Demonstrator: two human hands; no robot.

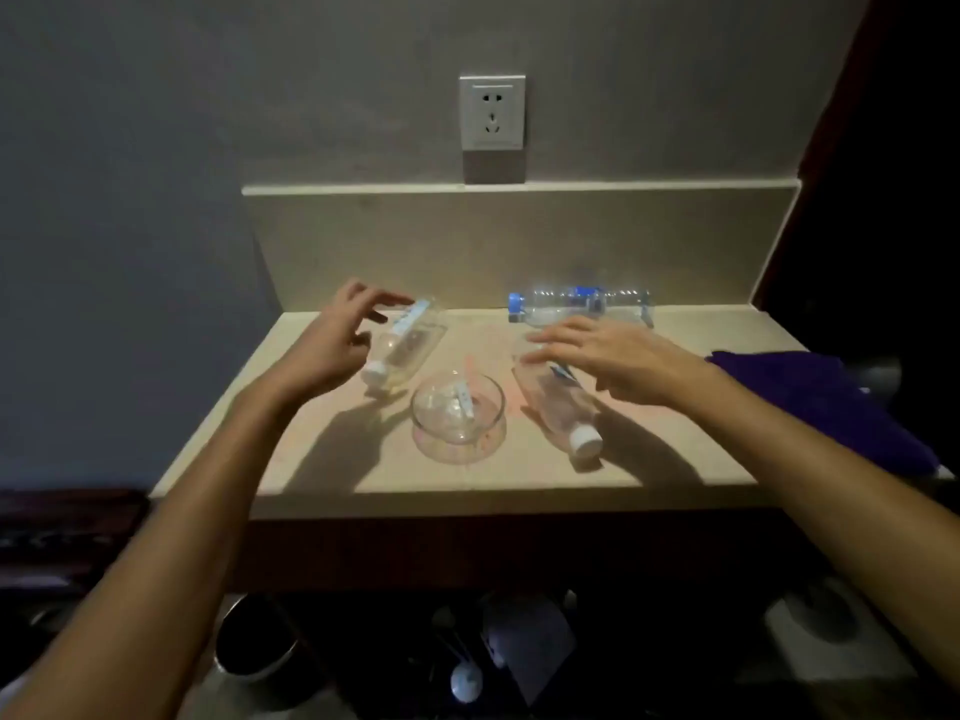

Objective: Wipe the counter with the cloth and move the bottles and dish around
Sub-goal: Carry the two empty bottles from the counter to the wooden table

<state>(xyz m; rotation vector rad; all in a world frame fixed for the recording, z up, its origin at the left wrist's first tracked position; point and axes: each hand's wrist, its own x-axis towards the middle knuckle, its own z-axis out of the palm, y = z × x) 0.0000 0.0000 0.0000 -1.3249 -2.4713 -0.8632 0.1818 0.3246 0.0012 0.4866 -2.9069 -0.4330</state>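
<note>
Beige stone counter [332,459] holds 3 clear plastic bottles lying down, round glass dish [458,415] between 2; left hand [332,345] and right hand [613,363] hover spread, probably reaching to shift them; purple cloth [810,402] waits right

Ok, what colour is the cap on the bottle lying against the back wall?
Blue, seen in the head view: the cap sits at the left end of the back bottle.

**No legible text**

The labels on the left bottle [402,350], the right bottle [558,402] and the blue-capped bottle [576,304] at the back are too blurred to read; the wall socket [492,112] bears no readable marking.
</note>
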